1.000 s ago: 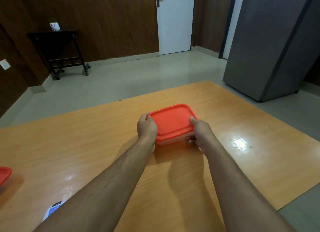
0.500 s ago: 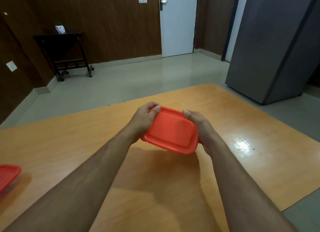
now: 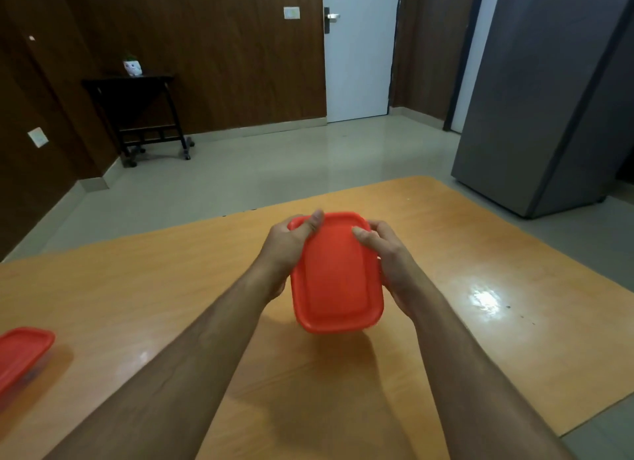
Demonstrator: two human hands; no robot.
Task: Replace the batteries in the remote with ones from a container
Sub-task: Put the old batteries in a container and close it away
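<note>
A container with a red lid (image 3: 338, 274) is held above the wooden table (image 3: 171, 288), tilted so the lid faces me, long side pointing away. My left hand (image 3: 286, 250) grips its left edge with the thumb on the far corner of the lid. My right hand (image 3: 387, 254) grips its right edge with fingers curled onto the lid. The lid is on, so the contents are hidden. No remote or batteries are in sight.
A second red-lidded container (image 3: 20, 356) lies at the table's left edge, partly cut off. A grey refrigerator (image 3: 549, 99) stands past the table's far right corner. A dark side table (image 3: 137, 113) and a white door (image 3: 358, 55) are across the room.
Both hands have lifted the container off the table and turned it from lying flat and sideways to tilted toward me, lengthwise. My view has shifted, so the paper at the near left edge is gone.
</note>
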